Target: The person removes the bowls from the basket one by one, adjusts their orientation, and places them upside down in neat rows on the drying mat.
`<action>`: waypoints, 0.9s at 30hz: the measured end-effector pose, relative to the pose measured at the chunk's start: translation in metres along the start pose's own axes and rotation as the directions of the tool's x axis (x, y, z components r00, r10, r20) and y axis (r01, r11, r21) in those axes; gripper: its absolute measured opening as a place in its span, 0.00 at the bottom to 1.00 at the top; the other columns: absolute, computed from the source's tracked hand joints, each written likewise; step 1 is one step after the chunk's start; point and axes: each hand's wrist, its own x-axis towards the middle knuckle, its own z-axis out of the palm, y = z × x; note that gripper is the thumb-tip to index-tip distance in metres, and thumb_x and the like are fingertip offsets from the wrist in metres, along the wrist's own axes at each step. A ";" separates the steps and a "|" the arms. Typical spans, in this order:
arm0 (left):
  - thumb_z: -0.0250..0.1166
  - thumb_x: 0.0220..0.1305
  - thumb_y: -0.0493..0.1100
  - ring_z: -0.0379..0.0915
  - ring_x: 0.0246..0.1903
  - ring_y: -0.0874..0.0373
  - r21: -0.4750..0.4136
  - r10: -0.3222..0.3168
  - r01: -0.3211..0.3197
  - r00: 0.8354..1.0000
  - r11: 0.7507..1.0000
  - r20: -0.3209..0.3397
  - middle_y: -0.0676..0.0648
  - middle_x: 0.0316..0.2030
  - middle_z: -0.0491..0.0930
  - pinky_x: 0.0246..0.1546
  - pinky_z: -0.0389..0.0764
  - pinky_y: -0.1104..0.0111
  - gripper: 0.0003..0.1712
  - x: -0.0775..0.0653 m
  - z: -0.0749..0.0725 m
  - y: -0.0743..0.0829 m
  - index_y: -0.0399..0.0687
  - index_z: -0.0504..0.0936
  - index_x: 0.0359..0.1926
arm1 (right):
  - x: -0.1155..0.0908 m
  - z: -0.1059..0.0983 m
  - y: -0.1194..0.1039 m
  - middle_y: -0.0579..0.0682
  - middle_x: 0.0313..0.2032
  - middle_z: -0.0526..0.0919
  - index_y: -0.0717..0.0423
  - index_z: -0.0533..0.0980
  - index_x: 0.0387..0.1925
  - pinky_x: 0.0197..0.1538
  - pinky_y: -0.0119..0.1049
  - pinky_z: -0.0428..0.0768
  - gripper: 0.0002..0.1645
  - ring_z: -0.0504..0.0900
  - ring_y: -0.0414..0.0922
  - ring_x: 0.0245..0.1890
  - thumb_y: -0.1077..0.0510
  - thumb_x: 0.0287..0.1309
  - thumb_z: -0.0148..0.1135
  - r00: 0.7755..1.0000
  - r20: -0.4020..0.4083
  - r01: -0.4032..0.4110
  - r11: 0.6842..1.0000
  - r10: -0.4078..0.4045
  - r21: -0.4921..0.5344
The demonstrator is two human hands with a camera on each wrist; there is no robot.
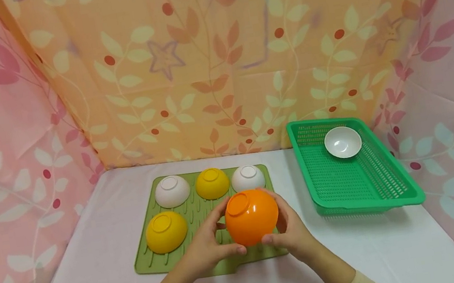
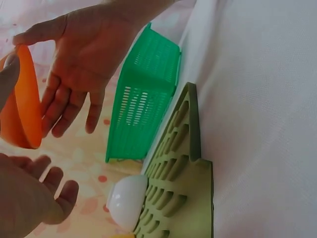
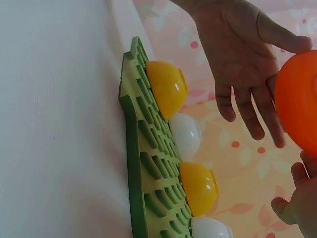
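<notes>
An orange bowl (image 1: 252, 218) is held between both hands over the front right of a green drying mat (image 1: 223, 265), its foot ring turned up and toward the back left. My left hand (image 1: 207, 247) grips its left side, thumb low on the near side. From the right, my right hand (image 1: 294, 231) holds it likewise, fingers partly hidden behind it. In the left wrist view, the right thumb touches the rim of the orange bowl (image 2: 28, 99). Upside down on the mat lie a white bowl (image 1: 172, 193), a yellow bowl (image 1: 212, 185), another white bowl (image 1: 249, 177) and a second yellow bowl (image 1: 167, 233).
To the right stands a green perforated basket (image 1: 369, 207), with a small white bowl (image 1: 343, 142) lying upright near its back right. A white cloth (image 1: 95, 259) covers the table. Flower-patterned curtains (image 1: 215, 65) enclose the back and both sides.
</notes>
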 end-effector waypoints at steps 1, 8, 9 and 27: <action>0.84 0.48 0.50 0.68 0.62 0.49 -0.019 -0.008 0.008 1.000 1.000 0.011 0.54 0.70 0.69 0.61 0.70 0.42 0.60 0.000 -0.001 0.000 0.69 0.59 0.78 | 0.000 0.000 0.000 0.55 0.69 0.70 0.54 0.53 0.78 0.69 0.36 0.72 0.56 0.70 0.48 0.68 0.46 0.58 0.75 1.000 0.015 0.005 1.000 -0.006 0.012; 0.84 0.47 0.52 0.69 0.60 0.50 0.004 0.015 -0.015 0.999 1.000 -0.037 0.59 0.65 0.73 0.61 0.67 0.37 0.56 -0.001 -0.007 0.004 0.73 0.63 0.75 | 0.004 -0.001 -0.004 0.51 0.73 0.65 0.51 0.56 0.78 0.74 0.41 0.64 0.56 0.61 0.48 0.74 0.49 0.56 0.77 0.999 -0.002 0.033 0.989 -0.034 -0.142; 0.85 0.46 0.53 0.69 0.60 0.52 0.033 0.029 -0.027 0.998 0.999 -0.058 0.60 0.65 0.73 0.61 0.69 0.40 0.57 -0.001 -0.009 0.005 0.75 0.63 0.74 | 0.005 -0.002 -0.006 0.49 0.74 0.64 0.50 0.58 0.78 0.75 0.47 0.61 0.56 0.60 0.48 0.75 0.50 0.55 0.79 0.998 -0.020 0.048 0.978 -0.053 -0.201; 0.86 0.39 0.61 0.59 0.72 0.45 0.419 0.025 0.006 0.997 0.908 -0.067 0.49 0.72 0.64 0.65 0.67 0.36 0.62 -0.011 -0.043 0.000 0.59 0.64 0.74 | 0.010 0.014 0.017 0.40 0.69 0.71 0.42 0.67 0.73 0.69 0.64 0.67 0.56 0.67 0.46 0.72 0.46 0.41 0.85 0.997 -0.063 0.007 0.825 -0.052 -0.565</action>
